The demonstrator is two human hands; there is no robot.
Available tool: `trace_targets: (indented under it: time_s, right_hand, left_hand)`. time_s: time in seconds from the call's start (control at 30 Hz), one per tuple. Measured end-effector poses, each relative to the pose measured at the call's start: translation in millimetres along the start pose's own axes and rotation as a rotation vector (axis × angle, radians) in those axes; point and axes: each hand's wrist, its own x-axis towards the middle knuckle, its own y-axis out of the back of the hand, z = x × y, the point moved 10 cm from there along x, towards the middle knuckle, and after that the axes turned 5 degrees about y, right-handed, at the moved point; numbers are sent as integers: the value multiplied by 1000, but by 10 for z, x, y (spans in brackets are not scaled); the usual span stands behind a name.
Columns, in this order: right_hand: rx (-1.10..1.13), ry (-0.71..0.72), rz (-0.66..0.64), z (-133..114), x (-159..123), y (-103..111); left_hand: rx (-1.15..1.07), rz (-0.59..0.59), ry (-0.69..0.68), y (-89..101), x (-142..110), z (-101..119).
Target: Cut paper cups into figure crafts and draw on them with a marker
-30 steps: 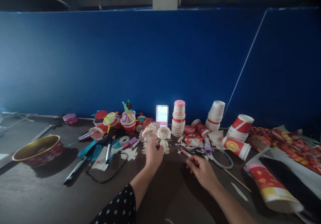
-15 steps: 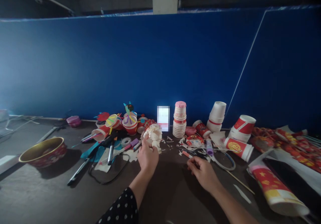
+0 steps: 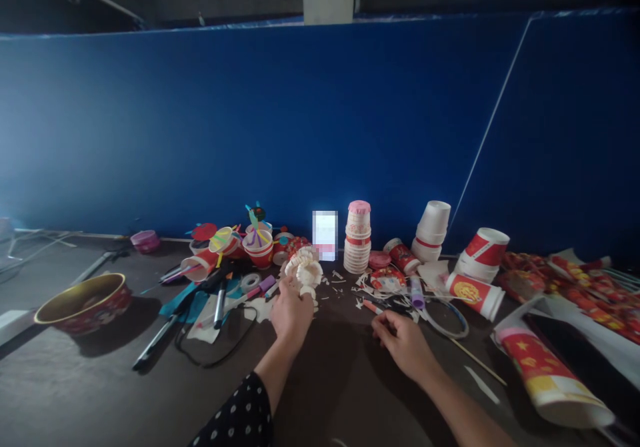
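My left hand (image 3: pixel 291 313) is closed on a white ruffled paper craft (image 3: pixel 307 271), gripping its near edge between thumb and fingers. Rounded, scalloped pieces stick up from the craft in front of the fingertips. To the right, my right hand (image 3: pixel 399 335) hovers low over the table with fingers curled and thumb against them; whether anything small is pinched there is hidden. Just beyond its fingertips lies an orange-ended stick (image 3: pixel 371 306). White paper scraps (image 3: pixel 336 277) are scattered between the hands. A stack of paper cups (image 3: pixel 357 253) with a pink top stands behind them.
A gold-lined red bowl (image 3: pixel 87 307) sits at the left. Decorated paper cups (image 3: pixel 260 253), markers (image 3: pixel 219 307) and a black cable (image 3: pixel 215 363) lie left of my arm. At the right are a red cup on its side (image 3: pixel 540 360), a dark phone-like slab (image 3: pixel 575 353) and a thin wooden stick (image 3: pixel 480 361).
My left hand has tipped the white paper craft slightly and shifted a little left. The right hand stays nearly still, and the view has moved very slightly.
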Motion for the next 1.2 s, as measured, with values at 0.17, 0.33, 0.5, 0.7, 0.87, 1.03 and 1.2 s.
trace_targets:
  time_s: [0.17, 0.33, 0.5, 0.7, 0.87, 1.03, 1.2]
  right_hand:
    - [-6, 3, 1, 29, -3, -12]
    - [-31, 20, -5, 41, -1, -20]
    - [-36, 33, 5, -3, -2, -3]
    - [-40, 39, 1, -38, -9, 6]
    - [-62, 49, 6, -33, -11, 14]
    - [-62, 54, -1, -36, -11, -2]
    - [-62, 48, -2, -50, -18, -2]
  left_hand:
    - [55, 32, -29, 28, -6, 22]
    - [122, 127, -100, 59, -43, 90]
    - [172, 177, -121, 36, -76, 101]
    - [145, 141, -65, 9, -22, 53]
    - [140, 86, -96, 5, 40, 108]
    - [134, 65, -103, -30, 106, 90]
    - [132, 101, -98, -39, 150, 62]
